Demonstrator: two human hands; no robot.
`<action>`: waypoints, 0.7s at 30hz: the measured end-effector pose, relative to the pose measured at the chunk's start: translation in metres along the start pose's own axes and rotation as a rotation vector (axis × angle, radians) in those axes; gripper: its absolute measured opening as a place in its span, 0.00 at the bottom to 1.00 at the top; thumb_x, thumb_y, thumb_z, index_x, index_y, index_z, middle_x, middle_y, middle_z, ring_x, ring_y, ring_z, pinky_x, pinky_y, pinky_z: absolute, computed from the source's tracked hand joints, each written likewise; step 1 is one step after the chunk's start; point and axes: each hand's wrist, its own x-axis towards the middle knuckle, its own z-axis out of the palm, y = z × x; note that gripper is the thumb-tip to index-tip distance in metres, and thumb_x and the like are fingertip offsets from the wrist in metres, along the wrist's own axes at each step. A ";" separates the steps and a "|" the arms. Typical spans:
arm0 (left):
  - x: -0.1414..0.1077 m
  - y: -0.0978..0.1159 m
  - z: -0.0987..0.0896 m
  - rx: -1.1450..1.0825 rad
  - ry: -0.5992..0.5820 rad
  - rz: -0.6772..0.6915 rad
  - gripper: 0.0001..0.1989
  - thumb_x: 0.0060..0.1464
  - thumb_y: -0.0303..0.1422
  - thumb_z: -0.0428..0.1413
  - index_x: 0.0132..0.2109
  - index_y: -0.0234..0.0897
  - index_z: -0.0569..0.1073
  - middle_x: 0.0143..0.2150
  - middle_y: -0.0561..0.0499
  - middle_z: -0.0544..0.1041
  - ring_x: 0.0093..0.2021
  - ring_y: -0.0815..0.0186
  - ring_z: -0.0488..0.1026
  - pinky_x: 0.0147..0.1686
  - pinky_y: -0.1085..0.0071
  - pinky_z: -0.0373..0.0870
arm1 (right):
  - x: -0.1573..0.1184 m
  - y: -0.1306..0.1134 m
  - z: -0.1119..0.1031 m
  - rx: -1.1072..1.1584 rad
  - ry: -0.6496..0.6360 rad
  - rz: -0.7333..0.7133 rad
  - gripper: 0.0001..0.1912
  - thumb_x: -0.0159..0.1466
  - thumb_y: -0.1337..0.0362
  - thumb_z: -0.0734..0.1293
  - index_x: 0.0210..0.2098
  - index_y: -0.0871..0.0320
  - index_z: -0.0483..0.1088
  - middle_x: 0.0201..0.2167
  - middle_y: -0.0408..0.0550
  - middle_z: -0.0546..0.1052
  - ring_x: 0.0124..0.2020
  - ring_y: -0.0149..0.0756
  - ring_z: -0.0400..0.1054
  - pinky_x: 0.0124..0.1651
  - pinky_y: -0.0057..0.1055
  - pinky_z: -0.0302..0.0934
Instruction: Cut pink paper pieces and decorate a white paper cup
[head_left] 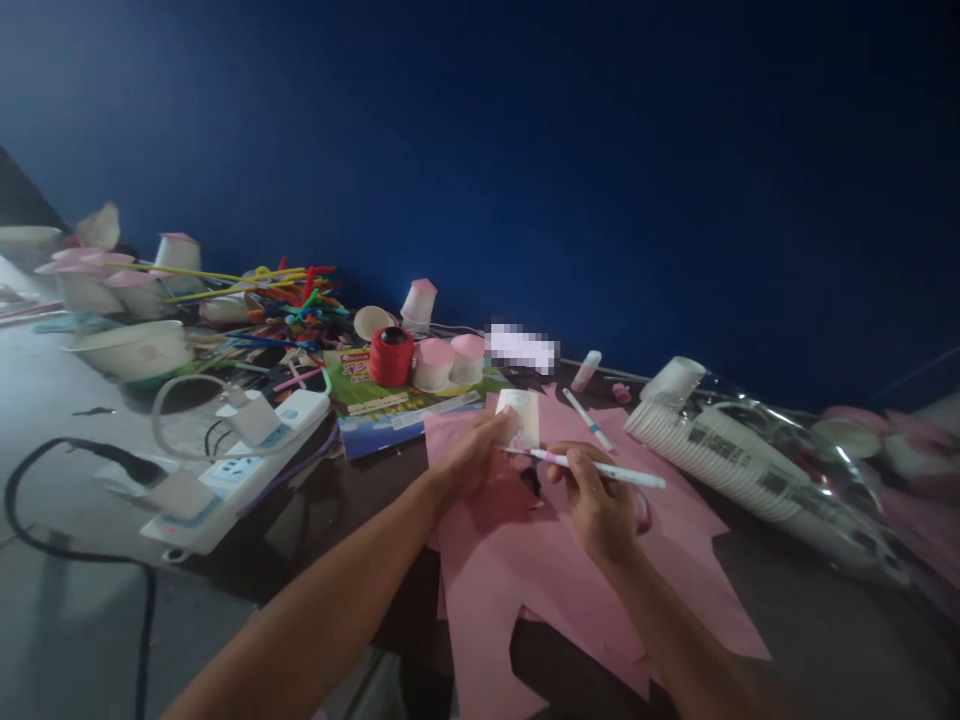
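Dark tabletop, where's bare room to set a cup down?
Bare patches show right of the pink paper, in front of the stacked cups, and, smaller, between the power strip and left forearm. It's crowded at back left: pipe cleaners, paper cups.

One view, taken from your own head, looks forward and down across a table [810,630]. Your forearms [330,595] enter from the bottom edge, and your left hand [476,450] and right hand [602,503] appear near the camera, just below the centre. A dark blue wall [487,150] fills the upper half. The view is wide, taking in a power strip [244,465] at left and stacked paper cups [727,460] at right.
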 end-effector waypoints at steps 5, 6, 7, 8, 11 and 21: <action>0.000 0.000 -0.001 -0.021 -0.034 -0.021 0.16 0.48 0.44 0.63 0.32 0.36 0.72 0.22 0.54 0.71 0.19 0.70 0.67 0.18 0.75 0.62 | 0.001 0.000 0.001 0.038 0.088 0.015 0.14 0.66 0.54 0.64 0.33 0.57 0.75 0.23 0.41 0.71 0.29 0.33 0.65 0.35 0.31 0.59; 0.000 -0.001 -0.001 -0.017 -0.029 -0.021 0.16 0.48 0.44 0.63 0.32 0.36 0.72 0.22 0.55 0.71 0.19 0.71 0.67 0.18 0.75 0.61 | 0.001 0.000 0.002 0.056 0.094 0.030 0.14 0.65 0.54 0.64 0.33 0.57 0.75 0.23 0.41 0.71 0.28 0.33 0.64 0.34 0.31 0.59; 0.001 -0.001 -0.002 -0.006 -0.027 -0.030 0.16 0.48 0.45 0.62 0.32 0.36 0.72 0.21 0.55 0.71 0.19 0.71 0.67 0.17 0.75 0.60 | 0.001 -0.001 0.002 0.075 0.094 0.044 0.14 0.65 0.55 0.64 0.32 0.57 0.75 0.23 0.41 0.71 0.27 0.32 0.64 0.33 0.30 0.59; 0.001 -0.002 -0.003 0.004 -0.023 -0.036 0.17 0.48 0.45 0.62 0.32 0.35 0.72 0.21 0.55 0.71 0.19 0.71 0.67 0.16 0.75 0.59 | 0.001 -0.001 0.002 0.089 0.090 0.053 0.13 0.65 0.55 0.65 0.32 0.57 0.75 0.22 0.41 0.71 0.27 0.32 0.64 0.32 0.30 0.58; 0.002 -0.003 -0.005 0.005 -0.024 -0.020 0.18 0.48 0.46 0.63 0.33 0.34 0.73 0.23 0.54 0.72 0.20 0.71 0.68 0.19 0.76 0.61 | 0.000 -0.002 0.002 0.094 0.064 0.051 0.13 0.65 0.56 0.65 0.32 0.56 0.76 0.22 0.41 0.71 0.27 0.32 0.64 0.33 0.30 0.58; 0.003 -0.004 -0.005 0.000 -0.027 -0.006 0.17 0.47 0.46 0.63 0.32 0.35 0.74 0.23 0.53 0.72 0.21 0.71 0.67 0.19 0.75 0.60 | 0.001 0.002 -0.001 0.018 0.038 0.021 0.13 0.65 0.54 0.65 0.33 0.56 0.76 0.23 0.41 0.71 0.28 0.33 0.65 0.35 0.31 0.58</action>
